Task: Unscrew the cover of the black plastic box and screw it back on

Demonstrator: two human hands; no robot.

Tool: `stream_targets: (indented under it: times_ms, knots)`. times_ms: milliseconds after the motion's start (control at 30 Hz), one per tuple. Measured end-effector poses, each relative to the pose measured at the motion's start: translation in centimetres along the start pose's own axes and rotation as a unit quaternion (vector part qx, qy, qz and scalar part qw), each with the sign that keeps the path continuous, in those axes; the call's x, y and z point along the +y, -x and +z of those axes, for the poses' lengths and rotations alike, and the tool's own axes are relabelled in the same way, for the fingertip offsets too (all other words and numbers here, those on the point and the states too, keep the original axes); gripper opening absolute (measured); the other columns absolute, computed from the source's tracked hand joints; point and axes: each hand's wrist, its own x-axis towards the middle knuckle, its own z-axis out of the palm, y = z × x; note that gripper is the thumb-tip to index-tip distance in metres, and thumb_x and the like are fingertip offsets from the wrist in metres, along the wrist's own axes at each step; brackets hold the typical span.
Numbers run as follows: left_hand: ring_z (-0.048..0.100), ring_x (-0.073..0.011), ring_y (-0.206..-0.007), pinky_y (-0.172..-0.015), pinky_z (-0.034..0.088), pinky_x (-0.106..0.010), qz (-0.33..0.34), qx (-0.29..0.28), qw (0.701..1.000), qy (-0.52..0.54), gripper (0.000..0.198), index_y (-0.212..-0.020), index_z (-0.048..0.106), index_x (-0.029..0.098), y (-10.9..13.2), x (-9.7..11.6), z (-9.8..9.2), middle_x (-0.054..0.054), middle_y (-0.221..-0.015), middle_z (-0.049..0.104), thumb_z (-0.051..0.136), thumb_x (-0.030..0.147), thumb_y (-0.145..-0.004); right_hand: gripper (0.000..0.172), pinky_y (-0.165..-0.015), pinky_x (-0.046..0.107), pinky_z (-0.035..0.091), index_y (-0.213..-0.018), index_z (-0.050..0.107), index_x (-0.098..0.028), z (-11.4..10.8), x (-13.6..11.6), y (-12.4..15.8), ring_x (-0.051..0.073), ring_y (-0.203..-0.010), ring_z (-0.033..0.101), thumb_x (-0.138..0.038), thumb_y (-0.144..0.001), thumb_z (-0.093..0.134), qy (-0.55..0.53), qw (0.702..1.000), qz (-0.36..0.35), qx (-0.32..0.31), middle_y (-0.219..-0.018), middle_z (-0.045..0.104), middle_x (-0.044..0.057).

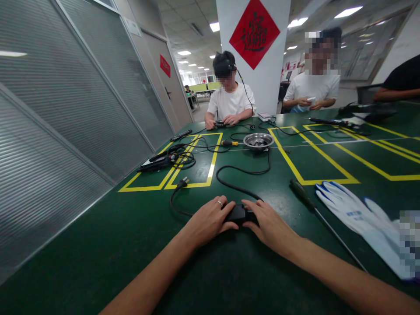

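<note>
On the near part of the green table (138, 245), a small black power adapter (236, 213) lies between my two hands. My left hand (211, 217), with a ring on one finger, closes its thumb and fingers on the left end. From the other side, my right hand (267, 221) grips the right end, covering part of it. A black cord runs behind my left hand to a plug (183, 183) lying to the left. Another black cable (229, 183) curves from behind my right hand towards a steel bowl (258, 141).
To my right lie a long screwdriver (303, 195) and white-and-blue gloves (361, 214). A yellow-handled screwdriver (229, 143) is beside the bowl. Coiled black cables (180, 159) lie at left, near yellow tape outlines (215, 164). Two people in white shirts are across the table.
</note>
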Motion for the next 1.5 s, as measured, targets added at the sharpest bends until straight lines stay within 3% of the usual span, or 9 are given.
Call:
stream_targets:
  times_ms: [300,500,733,1000,1200,1333,1500]
  knots:
    - [0.055,-0.022,-0.101,-0.094,0.046,-0.038,-0.047,-0.03,0.985,0.161,0.045,-0.13,0.041,0.025,1.2,-0.5,-1.0,-0.007,-0.121,0.046,0.053,0.046,-0.092,0.056,-0.097,0.045,0.044,-0.137,0.038,-0.023,-0.1,0.0,0.2,0.023,-0.113,0.05,-0.032,-0.085,0.056,-0.005,1.0,-0.009,0.003,-0.125,0.056,0.009]
    - [0.056,-0.023,-0.099,-0.092,0.046,-0.039,-0.039,-0.031,0.988,0.145,0.047,-0.132,0.04,0.026,1.2,-0.5,-1.2,-0.008,-0.118,0.046,0.053,0.045,-0.092,0.053,-0.096,0.046,0.044,-0.136,0.038,-0.024,0.1,0.0,0.2,0.023,-0.112,0.05,-0.028,-0.085,0.054,-0.015,1.0,-0.004,0.007,-0.125,0.056,0.008]
    - [0.058,-0.0233,-0.096,-0.087,0.048,-0.04,-0.072,-0.014,0.987,0.145,0.041,-0.125,0.044,0.022,1.0,-0.3,-0.5,-0.007,-0.115,0.047,0.043,0.051,-0.095,0.048,-0.1,0.046,0.041,-0.132,0.041,-0.023,-0.1,-0.3,0.3,0.023,-0.114,0.051,-0.028,-0.086,0.053,-0.032,0.999,-0.002,0.015,-0.126,0.055,0.008]
    - [0.057,-0.0226,-0.1,-0.092,0.048,-0.039,-0.053,-0.019,0.982,0.181,0.037,-0.129,0.043,0.025,1.0,-0.5,-0.6,-0.007,-0.119,0.047,0.045,0.044,-0.096,0.054,-0.099,0.046,0.042,-0.133,0.041,-0.023,0.0,-0.1,0.3,0.023,-0.112,0.051,-0.031,-0.082,0.058,-0.045,0.999,0.023,0.022,-0.124,0.055,0.009]
    - [0.053,-0.0246,-0.108,-0.096,0.045,-0.041,-0.044,-0.011,0.974,0.223,0.057,-0.134,0.039,0.026,1.4,-1.0,-1.1,-0.008,-0.124,0.045,0.065,0.04,-0.085,0.053,-0.101,0.048,0.039,-0.131,0.045,-0.022,-0.5,-0.5,0.2,0.023,-0.114,0.05,-0.036,-0.082,0.059,-0.055,0.998,0.016,0.018,-0.124,0.056,0.008]
    - [0.055,-0.0223,-0.101,-0.091,0.047,-0.039,-0.044,-0.019,0.964,0.263,0.041,-0.122,0.05,0.024,1.4,-1.1,-1.2,-0.006,-0.116,0.048,0.066,0.029,-0.084,0.039,-0.098,0.047,0.04,-0.12,0.055,-0.024,-0.9,-0.9,0.0,0.022,-0.109,0.051,-0.035,-0.083,0.058,-0.07,0.997,0.01,0.009,-0.116,0.06,0.006]
    - [0.054,-0.0225,-0.102,-0.09,0.047,-0.038,-0.056,-0.009,0.957,0.286,0.043,-0.118,0.051,0.023,1.2,-1.1,-0.8,-0.005,-0.114,0.049,0.068,0.024,-0.08,0.035,-0.095,0.046,0.041,-0.117,0.056,-0.023,-0.9,-1.1,-0.2,0.022,-0.104,0.053,-0.035,-0.083,0.058,-0.097,0.995,0.031,0.015,-0.111,0.061,0.006]
